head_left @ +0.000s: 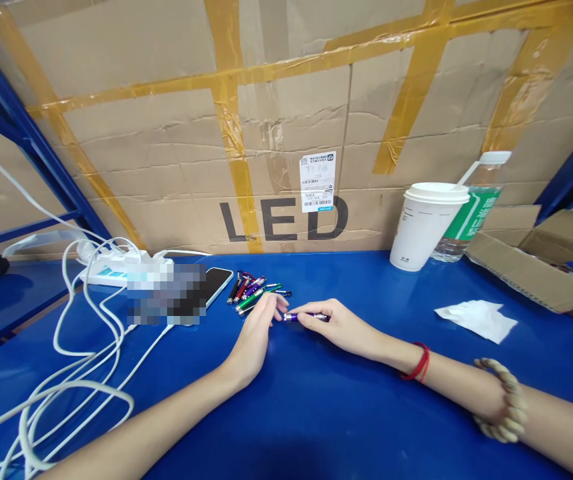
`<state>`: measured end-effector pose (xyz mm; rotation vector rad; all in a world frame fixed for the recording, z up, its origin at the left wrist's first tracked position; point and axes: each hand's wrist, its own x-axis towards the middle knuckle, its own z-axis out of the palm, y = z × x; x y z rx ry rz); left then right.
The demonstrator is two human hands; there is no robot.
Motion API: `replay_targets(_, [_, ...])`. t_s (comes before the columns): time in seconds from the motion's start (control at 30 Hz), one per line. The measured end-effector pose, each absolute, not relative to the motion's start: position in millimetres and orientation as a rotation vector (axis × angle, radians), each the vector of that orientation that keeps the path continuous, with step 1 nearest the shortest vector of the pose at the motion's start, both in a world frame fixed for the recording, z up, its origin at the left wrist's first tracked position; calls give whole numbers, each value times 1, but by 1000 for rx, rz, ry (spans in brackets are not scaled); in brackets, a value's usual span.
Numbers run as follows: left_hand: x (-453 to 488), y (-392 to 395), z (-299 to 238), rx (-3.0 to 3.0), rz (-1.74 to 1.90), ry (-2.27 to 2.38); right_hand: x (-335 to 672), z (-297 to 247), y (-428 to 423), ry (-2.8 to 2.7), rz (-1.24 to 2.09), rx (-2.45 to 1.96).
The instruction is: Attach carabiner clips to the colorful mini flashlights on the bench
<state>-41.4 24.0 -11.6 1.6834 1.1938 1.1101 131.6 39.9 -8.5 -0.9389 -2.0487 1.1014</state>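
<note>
My right hand (324, 320) is closed around a small purple metal tube (291, 317) with silver ends, which looks like a mini flashlight and lies level close to the blue tabletop. Just left of its end is my left hand (256, 333), resting on its side with loosely bent fingers apart and nothing visible in them. Beyond those fingertips lies a loose pile of similar slim tubes, among them a green one (254, 300), a purple one (254, 287), a dark red one (241, 289) and a black one (234, 291). The left hand partly covers the pile's near edge.
A phone (211, 287) lies left of the pile, beside a white power strip (99, 273) and tangled white cables (111, 320). To the right are a crumpled tissue (476, 319), a paper cup (424, 227), a bottle (471, 220) and an open carton (521, 267). A large cardboard box (166, 167) stands behind.
</note>
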Motion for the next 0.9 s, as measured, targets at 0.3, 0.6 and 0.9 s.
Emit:
replay_targets(0.3, [-41, 26, -10, 1688, 1180, 1223, 129, -13, 40, -2069, 1057, -994])
replay_targets(0.6, [-51, 37, -14, 1993, 1114, 1426, 140, -11, 49, -2138, 593, -1208])
replay_targets(0.9, [-56, 35, -9, 2416, 845, 1702, 181, -13, 82, -2313, -259, -1720])
